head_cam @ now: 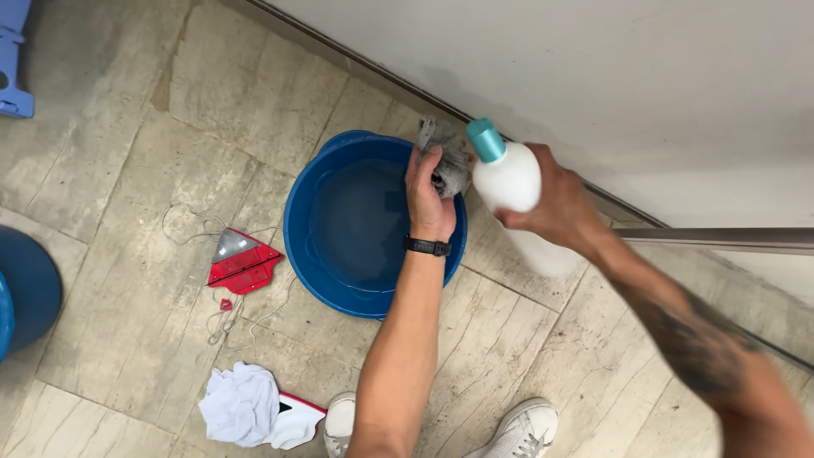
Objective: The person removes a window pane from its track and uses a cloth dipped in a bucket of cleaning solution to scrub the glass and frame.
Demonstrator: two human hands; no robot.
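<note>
- Bottle (513,182), white w/ teal cap (486,139): held in right hand (555,208), tilted so cap points up-left toward the grey cloth (449,161). Fingers wrap fully round the lower body; grip closed tight, cap end free.
- Grey cloth: bunched in left hand (430,199), fist closed on it, held over far rim of blue basin (301,229). Cap sits just beside cloth, near touching.
- Position vs. grip: bottle body runs from right palm toward the cloth; both hands close together above basin edge next to the wall (593,76).
- Risk: cap looks shut; squeezing w/ it closed gives nothing, or pops it off.
- Risk: hard squeeze may overshoot cloth, liquid lands on floor tiles (119,322) or wall.
- Risk: wet hand may slip on smooth bottle; drop into basin water = splash.
- Nearby, well apart: red triangular tool (244,261) w/ cord, white rag (242,405), white shoes (526,428).
</note>
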